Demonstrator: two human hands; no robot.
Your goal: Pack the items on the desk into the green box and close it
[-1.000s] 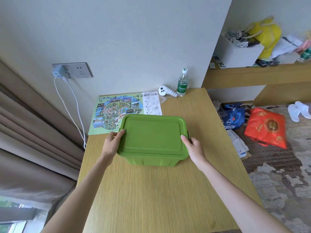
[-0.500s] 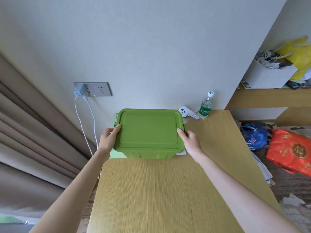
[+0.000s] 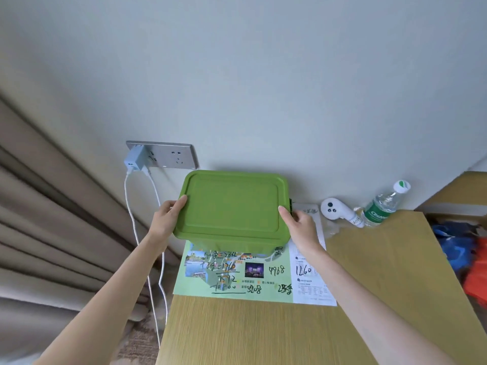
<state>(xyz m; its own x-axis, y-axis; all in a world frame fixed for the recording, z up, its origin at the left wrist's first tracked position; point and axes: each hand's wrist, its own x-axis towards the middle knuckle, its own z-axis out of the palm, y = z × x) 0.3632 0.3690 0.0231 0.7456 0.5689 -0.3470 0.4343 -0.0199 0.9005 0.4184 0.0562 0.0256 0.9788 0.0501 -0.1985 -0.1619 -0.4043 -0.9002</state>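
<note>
Both hands hold the green box (image 3: 232,209) at the far end of the tabletop (image 3: 263,330), over the far part of a printed map (image 3: 232,275) marked with handwritten numbers. We cannot tell whether the box rests on the sheet or is held just above it. The left hand (image 3: 166,219) grips the box's left side with its thumb hooked over the lid (image 3: 232,180). The right hand (image 3: 300,227) grips the right side beside a dark latch (image 3: 290,205), its thumb also on the rim. The other fingers of both hands are hidden behind the box. The lid sits flat on the box and is opaque, so we cannot say what the box holds, if anything. Outside it lie the map, a white handheld device (image 3: 340,213) and a water bottle (image 3: 382,206), the last two at the far right against the wall. We therefore judge packing as not yet done and this step as positioning the box. The next move calls for a steady seat on the tabletop, release of the latch, and removal of the lid. The wide map will probably need folding to fit.
</note>
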